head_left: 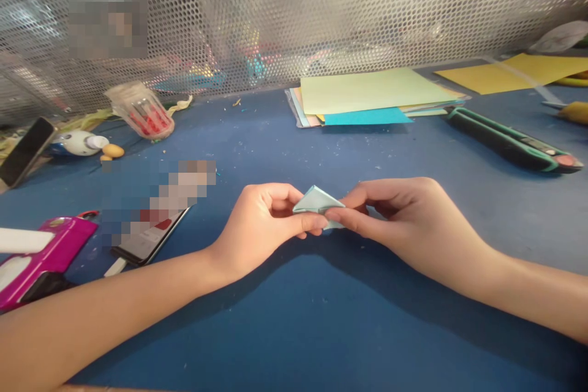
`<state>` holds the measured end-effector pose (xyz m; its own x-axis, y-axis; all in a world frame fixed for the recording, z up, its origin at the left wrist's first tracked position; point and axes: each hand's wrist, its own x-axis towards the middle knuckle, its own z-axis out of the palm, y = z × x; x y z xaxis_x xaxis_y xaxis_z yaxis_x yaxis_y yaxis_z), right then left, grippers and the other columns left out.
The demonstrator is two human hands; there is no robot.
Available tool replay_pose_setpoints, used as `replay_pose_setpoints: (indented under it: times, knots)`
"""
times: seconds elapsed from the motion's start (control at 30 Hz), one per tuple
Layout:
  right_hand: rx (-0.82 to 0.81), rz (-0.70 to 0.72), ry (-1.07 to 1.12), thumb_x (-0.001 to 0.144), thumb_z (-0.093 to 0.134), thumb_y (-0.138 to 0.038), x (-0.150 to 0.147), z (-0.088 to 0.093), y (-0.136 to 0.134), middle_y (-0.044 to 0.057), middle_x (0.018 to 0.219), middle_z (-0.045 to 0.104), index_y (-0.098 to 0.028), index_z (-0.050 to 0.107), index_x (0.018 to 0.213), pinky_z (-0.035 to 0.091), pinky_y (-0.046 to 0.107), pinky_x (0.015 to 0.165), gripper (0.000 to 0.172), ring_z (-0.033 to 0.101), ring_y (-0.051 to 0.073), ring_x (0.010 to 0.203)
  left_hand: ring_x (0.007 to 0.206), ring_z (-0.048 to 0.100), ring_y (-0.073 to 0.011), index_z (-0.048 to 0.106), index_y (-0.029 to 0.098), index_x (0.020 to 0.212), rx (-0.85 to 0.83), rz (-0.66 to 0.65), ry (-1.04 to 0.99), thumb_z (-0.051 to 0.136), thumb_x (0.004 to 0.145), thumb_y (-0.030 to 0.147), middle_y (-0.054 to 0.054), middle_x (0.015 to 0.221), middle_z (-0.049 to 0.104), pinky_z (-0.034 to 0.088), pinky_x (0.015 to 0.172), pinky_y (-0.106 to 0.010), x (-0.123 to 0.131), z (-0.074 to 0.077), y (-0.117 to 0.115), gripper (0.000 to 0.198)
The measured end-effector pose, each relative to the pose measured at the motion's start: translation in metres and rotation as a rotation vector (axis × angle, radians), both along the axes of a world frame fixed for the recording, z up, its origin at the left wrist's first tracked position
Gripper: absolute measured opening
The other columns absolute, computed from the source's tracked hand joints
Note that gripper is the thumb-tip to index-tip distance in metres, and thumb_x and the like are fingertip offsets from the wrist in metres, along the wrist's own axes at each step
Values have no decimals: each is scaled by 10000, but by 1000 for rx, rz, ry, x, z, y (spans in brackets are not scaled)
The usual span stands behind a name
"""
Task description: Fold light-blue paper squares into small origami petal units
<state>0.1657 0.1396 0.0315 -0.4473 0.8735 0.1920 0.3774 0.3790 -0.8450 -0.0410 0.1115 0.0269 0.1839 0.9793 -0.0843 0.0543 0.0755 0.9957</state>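
A small folded piece of pale blue paper (316, 200) with a pointed top is held between both hands just above the blue table (294, 318). My left hand (261, 220) pinches its left end with curled fingers. My right hand (399, 214) pinches its right end between thumb and fingertips. The lower part of the paper is hidden behind my fingers.
A stack of coloured paper sheets (372, 95) lies at the back, with a green-black utility knife (509, 144) to its right and yellow sheets (514, 70) beyond. At left lie a phone (25, 150), a plastic cup (140, 111), a pink object (41, 257) and another phone (147, 242). A perforated metal screen (321, 6) backs the table.
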Motion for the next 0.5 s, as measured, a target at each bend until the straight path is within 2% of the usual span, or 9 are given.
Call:
replay_pose_setpoints:
  times: [0.1,0.23,0.33,0.4,0.5]
  knots:
    - [-21,1,4,864,722,-432,-1,-1,2,-42,556,624,-249,776,687,308,247,469,259,424,101,526,648,687,-92,766,159,766,11,-18,-27,855,760,202,18,679,761,545,605,-160,-1,1,1,99]
    - [-40,-7,9,868,710,-483,-3,-1,5,-20,629,690,-249,803,767,356,260,505,271,471,118,556,679,716,-93,784,168,827,47,-20,-66,751,889,324,12,728,765,571,634,-160,-1,0,2,171]
    - [-65,16,63,853,741,-478,-3,-1,5,-21,691,727,-260,802,826,391,258,530,228,515,120,580,651,712,-87,772,164,822,38,-14,-69,738,902,335,18,708,756,574,628,-156,0,-1,2,192]
    - [-93,30,108,834,771,-455,-4,-1,3,-27,704,734,-265,782,932,417,250,542,214,559,122,591,614,701,-79,756,160,814,31,-6,-69,736,905,333,25,686,746,567,604,-151,0,-2,1,197]
    - [-130,35,191,781,832,-409,-4,-2,2,-53,688,715,-265,683,1066,452,234,545,353,613,122,590,586,692,-74,716,156,782,38,14,-75,724,916,324,32,671,736,559,585,-147,0,-2,0,215]
